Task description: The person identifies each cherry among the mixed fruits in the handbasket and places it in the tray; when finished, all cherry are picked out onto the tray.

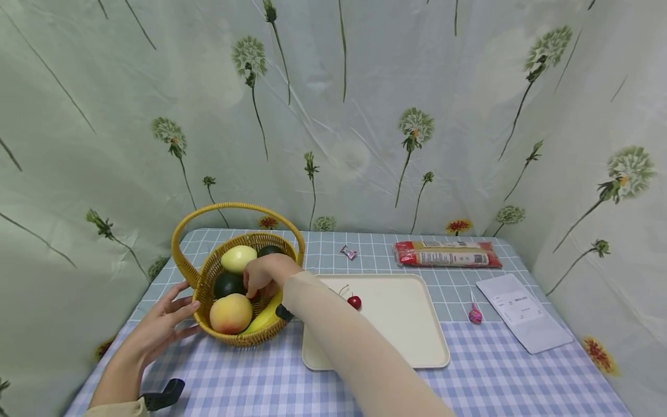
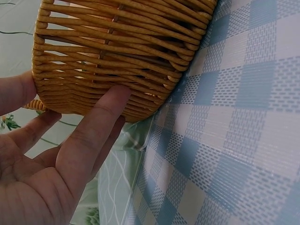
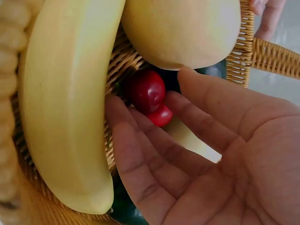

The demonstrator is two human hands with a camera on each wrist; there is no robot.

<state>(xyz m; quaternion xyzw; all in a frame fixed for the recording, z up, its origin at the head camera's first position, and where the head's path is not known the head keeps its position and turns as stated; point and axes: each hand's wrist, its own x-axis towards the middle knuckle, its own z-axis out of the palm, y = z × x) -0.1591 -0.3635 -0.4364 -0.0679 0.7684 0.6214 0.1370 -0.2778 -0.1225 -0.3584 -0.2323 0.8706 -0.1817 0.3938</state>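
cherry (image 1: 354,302) on tray (image 1: 398,333), red fruits (image 3: 149,90) remaining in basket (image 1: 250,340); right hand (image 1: 267,273) spread around them, left hand (image 1: 165,318) spread against basket.

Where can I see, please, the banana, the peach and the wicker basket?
Banana (image 3: 70,108), right wrist view: middle of its curved body.
Peach (image 1: 231,314), head view: centre of its rounded top side.
Wicker basket (image 2: 126,44), left wrist view: its woven side wall.

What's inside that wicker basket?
A peach, a banana, a pale-yellow fruit, two dark-green ones and small red fruit by the right hand; whatever lies directly beneath them is covered.
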